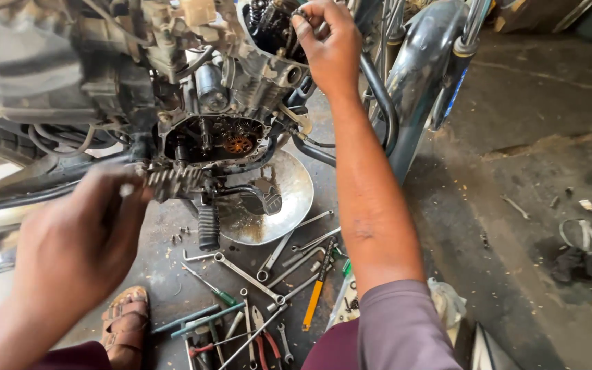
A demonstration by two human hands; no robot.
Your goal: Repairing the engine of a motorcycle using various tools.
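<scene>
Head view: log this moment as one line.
left hand: at gear shaft | right hand: on cylinder head | metal bowl under engine | wrenches on floor

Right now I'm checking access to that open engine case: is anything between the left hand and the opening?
The left hand is blurred, its fingers at a ribbed metal part just below the open engine case. Nothing visible stands between them. The footpeg hangs lower, over the metal bowl.
</scene>
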